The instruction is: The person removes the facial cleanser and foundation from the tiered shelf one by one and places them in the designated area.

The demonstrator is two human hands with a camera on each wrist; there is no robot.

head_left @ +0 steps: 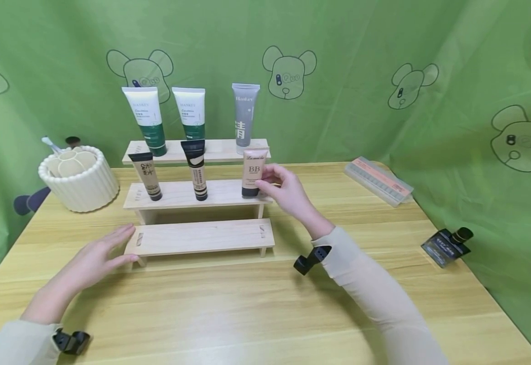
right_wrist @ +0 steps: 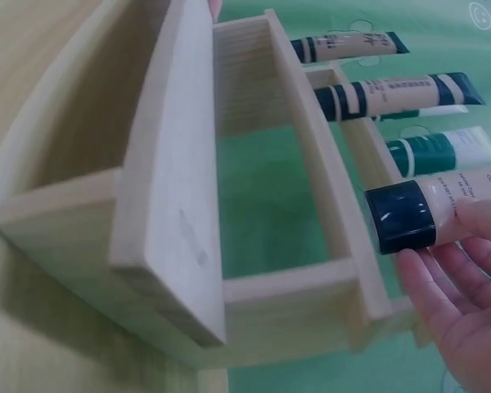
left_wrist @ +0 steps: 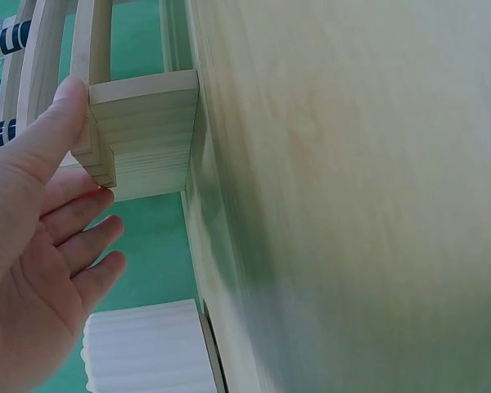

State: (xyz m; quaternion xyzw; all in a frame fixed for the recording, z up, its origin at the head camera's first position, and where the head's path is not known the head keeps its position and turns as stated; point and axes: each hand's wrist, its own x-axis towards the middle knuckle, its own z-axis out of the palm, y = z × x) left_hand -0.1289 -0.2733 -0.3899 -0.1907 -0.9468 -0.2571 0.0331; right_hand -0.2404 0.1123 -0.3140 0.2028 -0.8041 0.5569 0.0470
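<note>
My right hand [head_left: 288,191] pinches a beige BB cream tube [head_left: 253,170] between thumb and fingers. Its black cap [right_wrist: 401,217] points down, right at the right end of the middle shelf [head_left: 220,190]. My left hand [head_left: 94,258] touches the left end of the lowest shelf [head_left: 201,237], with the thumb at the front corner and the other fingers fairly straight. On the middle shelf stand a slim beige tube with a dark cap [head_left: 146,177] and a black-topped beige tube [head_left: 197,172]. The right fingers behind the BB cream are partly hidden.
Two white-and-green tubes [head_left: 144,114] and a grey tube [head_left: 244,114] stand on the top shelf [head_left: 220,150]. A white ribbed holder [head_left: 83,182] with brushes is at the left. A clear case [head_left: 379,180] and a dark bottle [head_left: 443,248] lie at the right.
</note>
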